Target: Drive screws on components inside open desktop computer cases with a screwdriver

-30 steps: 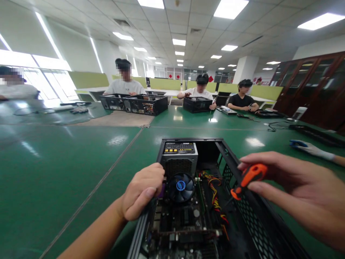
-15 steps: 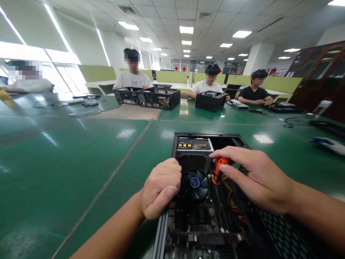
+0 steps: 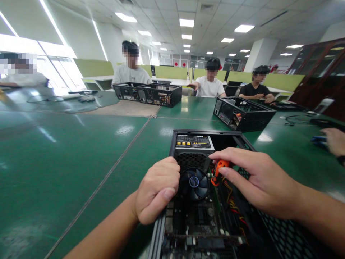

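An opened black computer case (image 3: 207, 132) lies in front of me with its inside facing up. My left hand (image 3: 159, 192) is closed over its left edge, beside the cooling fan (image 3: 194, 182). My right hand (image 3: 258, 185) holds the orange and black handle of a screwdriver (image 3: 222, 166) between thumb and fingers, just right of the fan. Its shaft and tip are hidden inside the case. A labelled power supply (image 3: 192, 143) fills the far left corner. Coloured cables (image 3: 234, 205) run below my right hand, over the motherboard (image 3: 199, 225).
Across the green table (image 3: 94, 154), people sit near two joined-looking open cases (image 3: 164, 94). Another black case (image 3: 244, 113) stands beyond mine, to the right. At the right edge, another person's hand (image 3: 335, 140) is at a blue glove-like item (image 3: 319, 141). Cables (image 3: 293, 121) lie farther back.
The case across the table has shifted right and nearer and turned, and the person behind it now reaches sideways. Another person's hand has appeared at the right edge. My hands keep their holds.
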### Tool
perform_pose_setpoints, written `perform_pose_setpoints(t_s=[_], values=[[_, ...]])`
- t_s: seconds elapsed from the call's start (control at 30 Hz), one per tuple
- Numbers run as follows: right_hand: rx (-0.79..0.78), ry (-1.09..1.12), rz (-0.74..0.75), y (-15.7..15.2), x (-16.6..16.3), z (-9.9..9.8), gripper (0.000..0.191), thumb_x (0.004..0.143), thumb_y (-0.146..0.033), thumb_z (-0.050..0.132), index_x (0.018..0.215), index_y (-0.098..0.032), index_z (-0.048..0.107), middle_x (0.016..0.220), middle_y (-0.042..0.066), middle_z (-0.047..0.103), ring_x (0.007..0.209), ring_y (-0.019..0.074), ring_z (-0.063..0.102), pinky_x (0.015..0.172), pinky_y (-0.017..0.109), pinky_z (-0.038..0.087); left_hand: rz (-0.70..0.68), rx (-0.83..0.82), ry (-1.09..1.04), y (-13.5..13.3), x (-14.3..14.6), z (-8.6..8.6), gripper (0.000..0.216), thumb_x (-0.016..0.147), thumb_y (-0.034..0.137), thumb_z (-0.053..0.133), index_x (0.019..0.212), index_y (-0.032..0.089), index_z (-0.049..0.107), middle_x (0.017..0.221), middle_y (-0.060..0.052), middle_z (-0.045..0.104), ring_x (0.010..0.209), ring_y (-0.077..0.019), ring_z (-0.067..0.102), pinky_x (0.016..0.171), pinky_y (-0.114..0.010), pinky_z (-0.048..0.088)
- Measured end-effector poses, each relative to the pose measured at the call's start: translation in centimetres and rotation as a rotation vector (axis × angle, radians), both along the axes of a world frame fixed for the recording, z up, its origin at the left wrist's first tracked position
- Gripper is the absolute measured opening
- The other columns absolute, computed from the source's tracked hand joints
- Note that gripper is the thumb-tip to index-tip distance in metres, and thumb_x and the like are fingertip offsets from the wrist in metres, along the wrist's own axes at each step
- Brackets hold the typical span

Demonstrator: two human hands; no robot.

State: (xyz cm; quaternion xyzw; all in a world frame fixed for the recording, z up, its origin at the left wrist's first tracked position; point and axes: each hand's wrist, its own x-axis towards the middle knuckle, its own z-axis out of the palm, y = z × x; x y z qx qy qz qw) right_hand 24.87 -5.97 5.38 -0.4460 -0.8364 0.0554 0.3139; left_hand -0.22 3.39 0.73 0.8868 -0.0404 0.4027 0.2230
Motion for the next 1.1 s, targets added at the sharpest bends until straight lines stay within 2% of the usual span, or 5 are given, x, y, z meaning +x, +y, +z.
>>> perform_pose_setpoints(t_s=[0.17, 0.33, 0.53, 0.7, 1.1], values=[[0.02, -0.009, 0.016, 0.2, -0.1, 0.2, 0.014, 0.096, -0.033, 0.068, 0.105, -0.022, 0.071, 0.091, 0.001, 0.071, 0.08, 0.0141, 0.066, 0.072, 0.026, 0.053, 0.002, -0.002, -0.003, 0.0, 0.0, 0.0, 0.044, 0.102, 0.037, 0.031, 0.063, 0.021, 0.042, 0.051, 0.0, 0.041, 0.05, -0.0178, 0.04, 0.063, -0.04, 0.031], [-0.036, -0.036, -0.004, -0.1, -0.3, 1.7, 0.03, 0.101, -0.022, 0.057, 0.129, -0.027, 0.062, 0.121, 0.002, 0.071, 0.108, 0.0168, 0.068, 0.094, 0.03, 0.055, -0.005, 0.022, -0.02, 0.0, 0.0, -0.1, 0.041, 0.102, 0.033, 0.031, 0.065, 0.021, 0.043, 0.052, -0.001, 0.043, 0.05, -0.0173, 0.041, 0.063, -0.04, 0.031], [0.039, 0.005, 0.079, 1.0, -3.2, 3.4, 0.025, 0.098, -0.017, 0.055, 0.12, -0.024, 0.065, 0.116, 0.002, 0.074, 0.103, 0.0181, 0.07, 0.094, 0.032, 0.057, 0.021, 0.028, 0.018, 0.1, -0.1, -0.2, 0.046, 0.103, 0.04, 0.027, 0.062, 0.022, 0.038, 0.05, -0.001, 0.043, 0.05, -0.0186, 0.042, 0.063, -0.04, 0.033], [-0.012, -0.027, 0.152, 2.2, -5.0, 2.7, 0.025, 0.097, -0.014, 0.055, 0.119, -0.02, 0.066, 0.113, 0.004, 0.074, 0.102, 0.0186, 0.069, 0.093, 0.033, 0.057, 0.059, -0.006, 0.035, -0.2, -0.2, -0.4, 0.047, 0.102, 0.042, 0.026, 0.061, 0.023, 0.036, 0.051, -0.002, 0.045, 0.053, -0.0202, 0.046, 0.065, -0.042, 0.036], [-0.033, -0.022, 0.157, 2.5, -4.9, 1.6, 0.024, 0.097, -0.013, 0.054, 0.118, -0.019, 0.065, 0.114, 0.006, 0.073, 0.104, 0.0182, 0.069, 0.095, 0.033, 0.054, 0.059, 0.014, 0.025, -0.2, -0.1, -0.6, 0.047, 0.103, 0.042, 0.025, 0.061, 0.023, 0.035, 0.05, -0.002, 0.043, 0.053, -0.0199, 0.045, 0.065, -0.041, 0.036]])
